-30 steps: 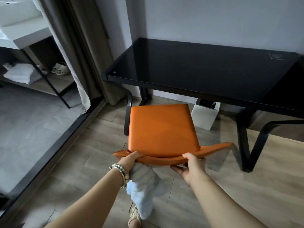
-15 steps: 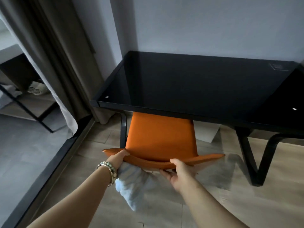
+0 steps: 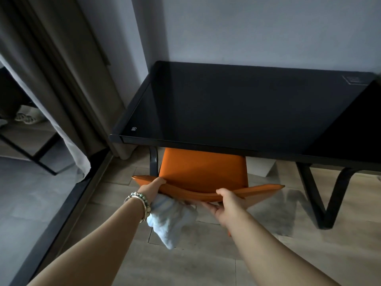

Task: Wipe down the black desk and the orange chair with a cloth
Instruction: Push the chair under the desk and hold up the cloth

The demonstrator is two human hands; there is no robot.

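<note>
**Chair (image 3: pixel 202 170) part-way under the counter (image 3: pixel 237 110)**

Both hands grip the curved top edge of the orange chair's backrest. The left hand (image 3: pixel 151 187) takes it near the left end, with its thumb hooked over the edge toward the seat. A pale blue-white cloth (image 3: pixel 171 219) is bunched between the palm and the back of the backrest and hangs down below the wrist. The left fingers are hidden behind the cloth, so I cannot tell how they lie. Beaded bracelets (image 3: pixel 140 203) circle that wrist.

The right hand (image 3: pixel 228 205) holds the backrest nearer the middle. Its thumb rests on top of the edge and its fingers (image 3: pixel 208 206) reach along the underside, pinching the backrest between them.

The far part of the seat is beneath the front edge of the black, glossy counter, close to its left leg. A white box (image 3: pixel 259 167) stands on the wooden floor (image 3: pixel 185 261) under the counter, just right of the seat. A grey-brown curtain (image 3: pixel 68 79) hangs to the left.
</note>
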